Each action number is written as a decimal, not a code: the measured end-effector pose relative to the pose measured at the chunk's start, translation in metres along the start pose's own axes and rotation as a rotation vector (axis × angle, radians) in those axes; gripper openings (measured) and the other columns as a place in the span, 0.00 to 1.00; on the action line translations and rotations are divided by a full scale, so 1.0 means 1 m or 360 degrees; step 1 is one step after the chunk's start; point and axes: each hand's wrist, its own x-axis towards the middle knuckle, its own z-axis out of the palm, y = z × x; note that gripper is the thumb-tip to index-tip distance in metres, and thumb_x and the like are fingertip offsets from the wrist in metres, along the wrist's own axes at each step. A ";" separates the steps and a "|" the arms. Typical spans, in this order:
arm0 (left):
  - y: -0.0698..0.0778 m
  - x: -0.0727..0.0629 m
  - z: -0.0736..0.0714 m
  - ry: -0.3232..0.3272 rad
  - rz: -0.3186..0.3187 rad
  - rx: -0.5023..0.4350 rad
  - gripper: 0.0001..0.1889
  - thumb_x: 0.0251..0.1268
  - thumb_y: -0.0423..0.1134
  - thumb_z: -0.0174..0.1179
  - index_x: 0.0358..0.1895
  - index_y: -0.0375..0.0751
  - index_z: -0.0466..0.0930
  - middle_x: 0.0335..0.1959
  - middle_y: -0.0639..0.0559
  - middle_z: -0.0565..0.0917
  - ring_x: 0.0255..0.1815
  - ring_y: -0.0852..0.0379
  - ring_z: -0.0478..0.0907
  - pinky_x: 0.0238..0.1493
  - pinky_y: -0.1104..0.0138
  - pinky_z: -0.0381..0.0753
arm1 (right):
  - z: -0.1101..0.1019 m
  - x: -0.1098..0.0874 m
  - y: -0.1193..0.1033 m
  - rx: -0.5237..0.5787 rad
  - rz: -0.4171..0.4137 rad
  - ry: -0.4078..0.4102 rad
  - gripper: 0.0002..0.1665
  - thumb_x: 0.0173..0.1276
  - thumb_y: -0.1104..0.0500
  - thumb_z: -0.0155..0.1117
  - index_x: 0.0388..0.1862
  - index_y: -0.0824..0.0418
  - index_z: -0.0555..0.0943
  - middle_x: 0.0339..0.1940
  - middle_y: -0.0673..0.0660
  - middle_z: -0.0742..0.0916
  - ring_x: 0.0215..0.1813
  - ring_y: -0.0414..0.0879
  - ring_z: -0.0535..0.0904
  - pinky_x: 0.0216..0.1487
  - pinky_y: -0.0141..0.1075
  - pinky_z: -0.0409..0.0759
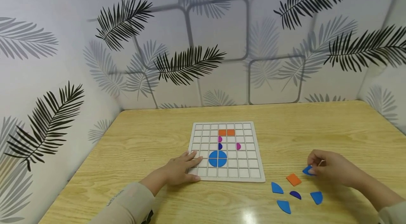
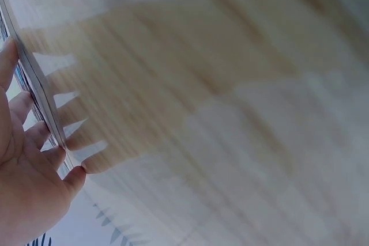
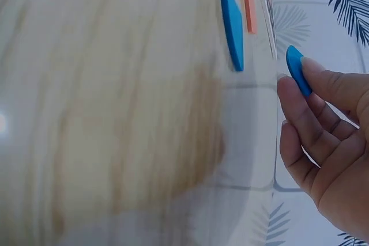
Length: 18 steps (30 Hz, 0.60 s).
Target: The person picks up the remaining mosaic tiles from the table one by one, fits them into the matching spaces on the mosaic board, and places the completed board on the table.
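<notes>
A white grid board [image 1: 244,172] lies on the table. On it, four blue quarter-circle pieces form a full disc [image 1: 213,159], with orange squares [image 1: 222,132], magenta half-circles [image 1: 238,146] and a dark blue half-circle [image 1: 220,146] in other cells. My left hand [image 1: 180,168] rests on the board's left edge with fingers spread; the left wrist view shows the fingers along that edge. To the right of the board, my right hand [image 1: 333,167] pinches a blue quarter-circle piece [image 3: 297,70] between thumb and fingers, just over the loose pieces.
Near the right hand lie an orange square [image 1: 294,179], a dark blue half-circle [image 1: 295,195] and blue quarter-circles [image 1: 277,188] on the wooden table [image 1: 152,128]. A wall [image 1: 222,83] with leaf patterns stands behind the table and along its sides.
</notes>
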 end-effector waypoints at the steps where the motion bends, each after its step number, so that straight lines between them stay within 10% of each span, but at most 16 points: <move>1: 0.000 0.000 0.000 -0.0001 0.0000 -0.0003 0.35 0.55 0.60 0.47 0.66 0.52 0.52 0.67 0.49 0.50 0.66 0.45 0.43 0.55 0.45 0.51 | 0.001 0.001 -0.002 0.0027 -0.0012 0.0004 0.07 0.57 0.61 0.60 0.31 0.62 0.71 0.25 0.50 0.75 0.28 0.35 0.70 0.27 0.31 0.71; 18: 0.001 -0.001 -0.001 -0.0023 -0.0015 -0.0009 0.35 0.56 0.61 0.47 0.66 0.53 0.52 0.67 0.50 0.49 0.66 0.46 0.42 0.55 0.44 0.49 | 0.017 0.021 -0.031 0.0235 -0.0102 0.0046 0.10 0.60 0.60 0.57 0.36 0.66 0.72 0.28 0.55 0.75 0.30 0.38 0.72 0.32 0.34 0.75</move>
